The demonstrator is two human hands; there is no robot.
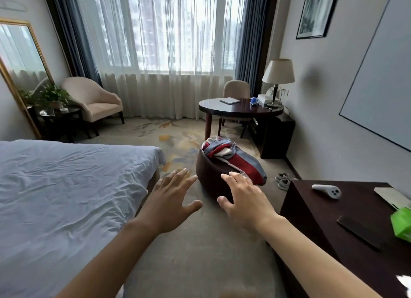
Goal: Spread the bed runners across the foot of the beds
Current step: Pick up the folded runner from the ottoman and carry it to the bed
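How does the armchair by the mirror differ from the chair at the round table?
The armchair is wide and cream, with arms, and shows in full on open carpet. The chair is narrower, tan, no arms visible, tucked behind the round table, which hides its seat. Both are upholstered with curved backs and stand before the curtains.

The red, grey and white bed runners [233,158] lie crumpled in a heap. They rest on the round brown ottoman [213,175], draping over its right edge.
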